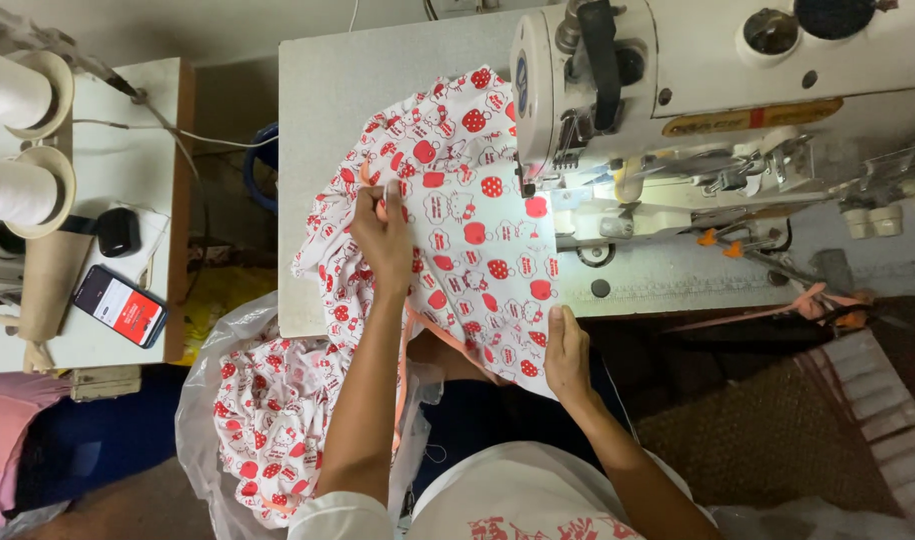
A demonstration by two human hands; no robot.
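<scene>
I see a pale grey table point(323, 120) carrying a white sewing machine point(718, 110) and red-printed white fabric point(468, 230) spread beside it. To its left, a smaller white table point(128, 120) holds a phone point(121, 305), a black case point(118, 232) and thread cones point(18, 140).

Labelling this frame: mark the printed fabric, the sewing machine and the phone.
printed fabric point(478, 250), head view, on the flat middle of the cloth.
sewing machine point(698, 60), head view, on the white upper body.
phone point(121, 305), head view, on its screen.
</scene>
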